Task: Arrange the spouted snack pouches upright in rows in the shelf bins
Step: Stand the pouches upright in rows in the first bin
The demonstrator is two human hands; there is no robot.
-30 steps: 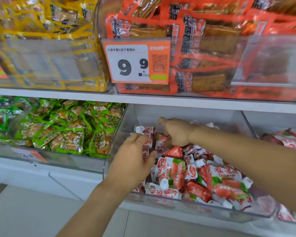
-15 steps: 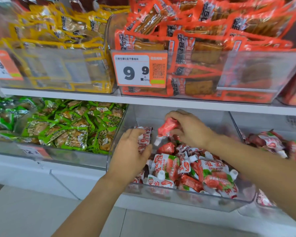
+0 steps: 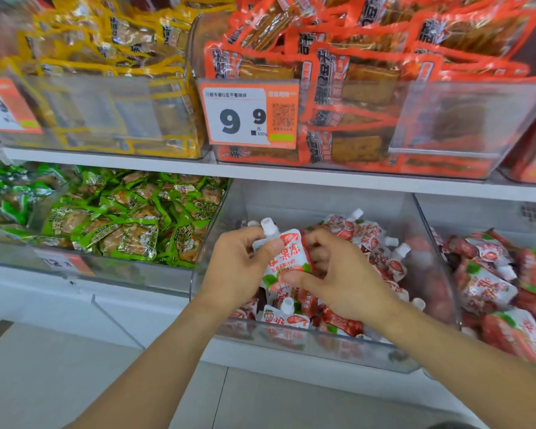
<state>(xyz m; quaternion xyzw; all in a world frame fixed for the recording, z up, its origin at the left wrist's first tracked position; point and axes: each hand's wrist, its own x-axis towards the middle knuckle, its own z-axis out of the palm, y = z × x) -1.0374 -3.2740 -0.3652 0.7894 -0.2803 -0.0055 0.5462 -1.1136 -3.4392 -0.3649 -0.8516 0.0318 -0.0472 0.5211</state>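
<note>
A red-and-white spouted pouch (image 3: 287, 257) with a white cap stands upright above the left part of the clear middle bin (image 3: 322, 351) on the lower shelf. My left hand (image 3: 239, 267) pinches its top corner just below the cap. My right hand (image 3: 338, 280) grips its right edge and lower part with thumb and fingers. Several more pouches (image 3: 381, 258) lie jumbled in the bin behind and under my hands, and one pouch (image 3: 287, 317) leans against the front wall.
The clear bin to the right (image 3: 492, 286) holds more red pouches in a loose heap. Green snack packs (image 3: 121, 218) fill the bin to the left. On the upper shelf stand bins of yellow packs (image 3: 106, 66) and orange packs (image 3: 369, 72), with a 9.9 price tag (image 3: 248, 114).
My right hand has brought the lifted pouch down and forward to the bin's left side. My left hand has risen from the pile and taken hold of its top.
</note>
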